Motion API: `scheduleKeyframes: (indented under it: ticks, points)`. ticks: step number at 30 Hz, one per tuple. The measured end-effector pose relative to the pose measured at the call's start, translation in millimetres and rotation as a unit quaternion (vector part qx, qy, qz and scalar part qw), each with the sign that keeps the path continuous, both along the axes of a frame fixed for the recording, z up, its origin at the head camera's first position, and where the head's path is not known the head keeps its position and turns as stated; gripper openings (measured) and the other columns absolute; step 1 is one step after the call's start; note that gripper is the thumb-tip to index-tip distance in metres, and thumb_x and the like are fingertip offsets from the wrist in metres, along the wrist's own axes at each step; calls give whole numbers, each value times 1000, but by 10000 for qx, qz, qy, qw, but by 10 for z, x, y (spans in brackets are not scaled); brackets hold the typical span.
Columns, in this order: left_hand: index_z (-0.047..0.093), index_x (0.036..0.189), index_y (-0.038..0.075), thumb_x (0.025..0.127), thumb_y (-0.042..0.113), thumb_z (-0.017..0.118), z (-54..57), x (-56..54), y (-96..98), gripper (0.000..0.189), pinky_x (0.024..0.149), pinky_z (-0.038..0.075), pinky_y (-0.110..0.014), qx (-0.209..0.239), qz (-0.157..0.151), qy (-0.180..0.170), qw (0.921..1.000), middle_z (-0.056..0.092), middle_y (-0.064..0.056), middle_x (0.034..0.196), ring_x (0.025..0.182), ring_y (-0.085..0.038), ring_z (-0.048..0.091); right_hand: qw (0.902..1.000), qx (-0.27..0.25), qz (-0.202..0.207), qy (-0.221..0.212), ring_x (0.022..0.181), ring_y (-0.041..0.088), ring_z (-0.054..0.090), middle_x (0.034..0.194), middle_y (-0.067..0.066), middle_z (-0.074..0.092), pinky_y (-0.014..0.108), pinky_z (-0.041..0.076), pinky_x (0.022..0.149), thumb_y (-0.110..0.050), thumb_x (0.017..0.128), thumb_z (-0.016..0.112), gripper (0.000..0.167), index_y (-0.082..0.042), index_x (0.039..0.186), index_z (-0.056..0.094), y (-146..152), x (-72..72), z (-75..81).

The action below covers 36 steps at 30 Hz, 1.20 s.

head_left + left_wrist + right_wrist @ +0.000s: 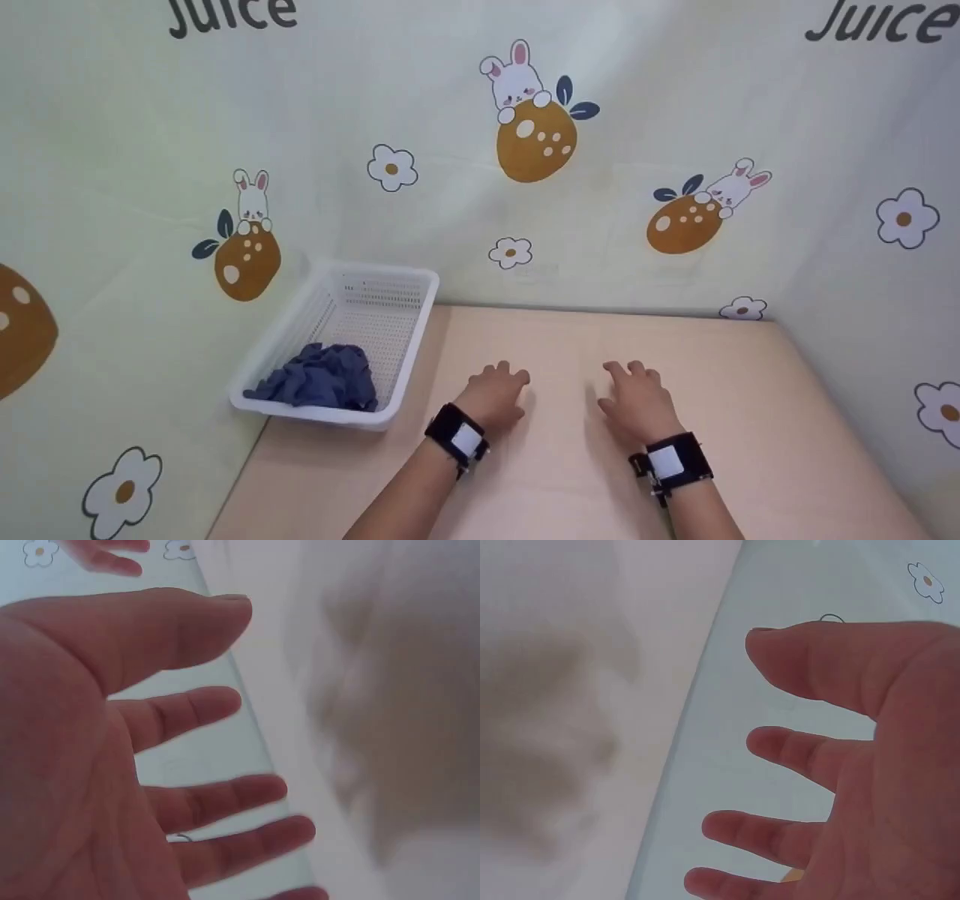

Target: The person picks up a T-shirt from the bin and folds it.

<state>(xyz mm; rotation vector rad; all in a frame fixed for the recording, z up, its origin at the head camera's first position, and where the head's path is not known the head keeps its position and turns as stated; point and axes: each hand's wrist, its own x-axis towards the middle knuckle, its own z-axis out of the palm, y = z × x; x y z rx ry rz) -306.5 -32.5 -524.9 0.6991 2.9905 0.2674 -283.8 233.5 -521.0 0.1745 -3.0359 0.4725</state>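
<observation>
My left hand (495,396) hovers over the table, its fingers spread and relaxed, holding nothing. Across a gap from it is my right hand (639,401), also with loose, parted fingers and nothing in them. Each wrist wears a black strap. In the left wrist view the left thumb and fingers (217,799) are extended and apart; the right wrist view shows the right fingers (765,832) likewise. Left of my left hand stands a white plastic basket (409,352) with perforated walls. A crumpled dark blue cloth (322,379) lies in its near part.
The light wood-toned table (555,480) reaches back to a pale curtain (442,90) printed with rabbits, oranges and flowers. This curtain also hangs along the left and right sides. Toward the table's back left corner, the basket sits close to the curtain.
</observation>
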Motion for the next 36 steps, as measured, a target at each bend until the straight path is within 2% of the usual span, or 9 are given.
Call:
scheduleKeyframes:
  ticks: [5, 10, 14, 19, 22, 27, 29, 31, 36]
  points:
    - [63, 141, 16, 95, 31, 78, 334, -124, -81, 50, 86, 59, -51, -389, -50, 83, 9992, 65, -17, 133, 113, -34, 64, 9992, -367, 116, -105, 124, 54, 58, 141, 33, 57, 65, 55, 96, -30, 95, 77, 63, -6, 149, 56, -181, -123, 34]
    - [63, 139, 12, 96, 32, 77, 636, -220, -484, 49, 90, 59, -51, -496, -55, 325, 9982, 67, -19, 130, 113, -36, 66, 9888, -1422, 395, -210, 134, 47, 59, 152, 30, 53, 61, 50, 110, -43, 101, 70, 71, -11, 160, 45, -769, -234, 38]
    - [64, 134, 6, 96, 27, 78, 726, -307, -940, 45, 93, 59, -51, -183, -17, 190, 9997, 72, -19, 124, 109, -36, 71, 9770, -1921, 869, -329, 140, 45, 56, 158, 29, 48, 61, 48, 114, -50, 103, 65, 77, -14, 164, 37, -1243, -154, -80]
    - [67, 129, -1, 94, 18, 77, 722, -434, -1512, 41, 98, 57, -53, -101, 296, -266, 9992, 75, -23, 121, 110, -39, 72, 9616, -2358, 1304, -525, 138, 41, 59, 156, 27, 52, 57, 52, 111, -52, 104, 60, 76, -13, 164, 35, -1654, 15, -201]
    - [68, 121, -4, 89, 14, 77, 707, -448, -1825, 38, 97, 57, -53, -295, 489, -405, 9975, 75, -25, 117, 107, -40, 72, 9316, -3133, 1536, -1023, 120, 39, 69, 146, 25, 59, 50, 60, 94, -49, 103, 63, 73, -17, 164, 37, -1935, 121, -171]
    - [64, 134, -7, 85, 22, 79, 691, -426, -2207, 59, 102, 55, -56, -390, 1069, -819, 9901, 72, -29, 126, 115, -44, 69, 8412, -4777, 1576, -1984, 99, 36, 74, 124, 16, 65, 39, 65, 72, -34, 102, 70, 69, -23, 162, 38, -2414, 251, -93]
    - [57, 145, -4, 86, 33, 80, 674, -442, -2296, 74, 108, 51, -58, -372, 1260, -1160, 9845, 68, -29, 135, 124, -45, 65, 8152, -5205, 1468, -2074, 99, 35, 74, 116, 12, 65, 37, 66, 70, -26, 101, 70, 69, -21, 162, 37, -2545, 275, -87]
    - [51, 154, 1, 84, 44, 83, 634, -466, -2354, 88, 114, 46, -59, -352, 1436, -1524, 9772, 64, -28, 144, 133, -45, 60, 7988, -5486, 1355, -2065, 95, 34, 76, 112, 11, 65, 37, 66, 70, -19, 101, 69, 70, -19, 162, 35, -2636, 286, -105]
    - [52, 157, 13, 72, 49, 94, 498, -485, -2388, 101, 121, 39, -59, -369, 1684, -2024, 9640, 56, -21, 156, 146, -42, 50, 7757, -5890, 1179, -1937, 88, 26, 78, 109, 11, 65, 37, 66, 71, -15, 100, 70, 67, -17, 159, 38, -2719, 283, -206]
